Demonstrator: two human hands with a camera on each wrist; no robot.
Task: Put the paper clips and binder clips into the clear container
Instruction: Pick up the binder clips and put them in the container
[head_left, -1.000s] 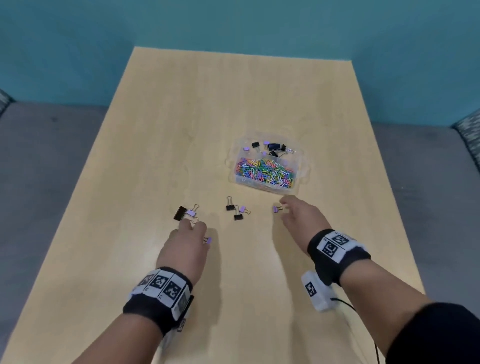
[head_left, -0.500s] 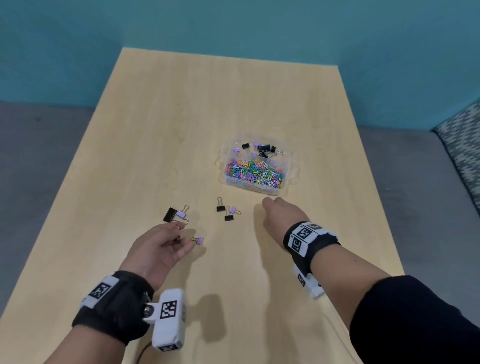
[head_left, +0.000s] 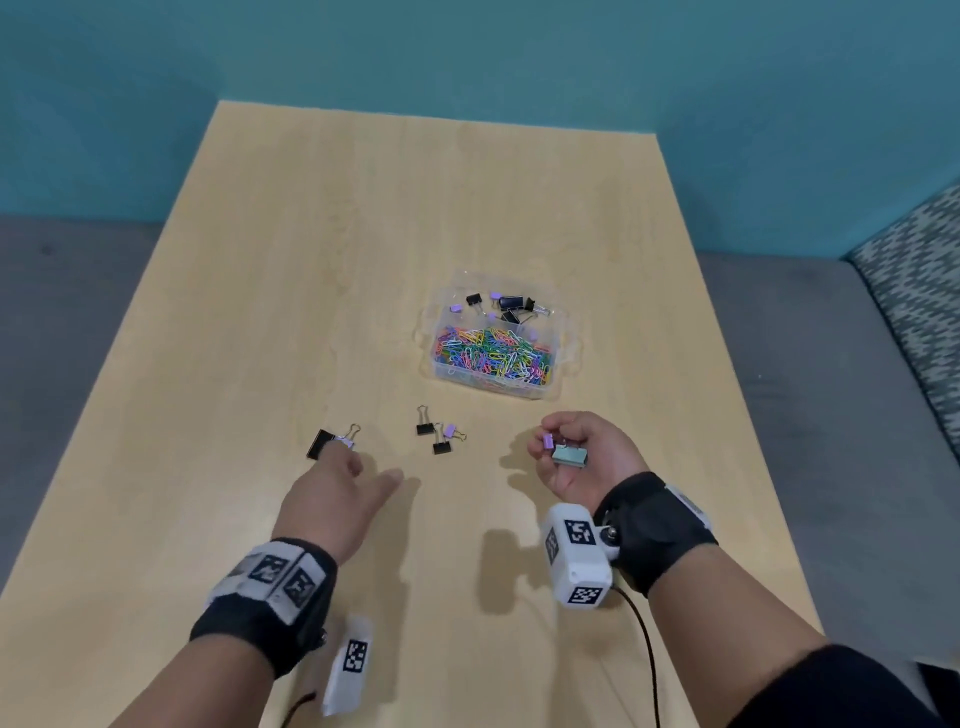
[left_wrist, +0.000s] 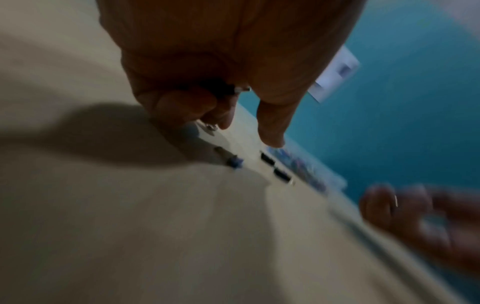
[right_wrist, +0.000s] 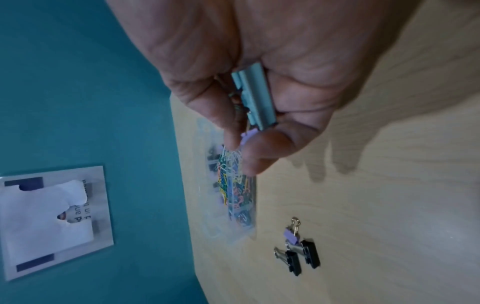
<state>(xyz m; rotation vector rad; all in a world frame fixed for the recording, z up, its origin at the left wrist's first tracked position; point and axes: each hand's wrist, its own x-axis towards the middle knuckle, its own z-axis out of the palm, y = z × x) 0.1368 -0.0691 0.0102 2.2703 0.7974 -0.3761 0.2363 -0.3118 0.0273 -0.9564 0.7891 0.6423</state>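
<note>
Since binder clips are light, stiff and springy, they are best pinched by the body. Left of the clear container (head_left: 563, 332), the left hand (head_left: 332, 493) reaches down over a black-and-purple pair (head_left: 330, 441), grip unclear; 3 clips (head_left: 439, 435) lie between; the right hand (head_left: 582, 457) holds 2.

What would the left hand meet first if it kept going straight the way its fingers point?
The left hand points up and left at the large black binder clip and the small purple one beside it; its fingertips look nearly on them, though actual contact is unclear.
</note>
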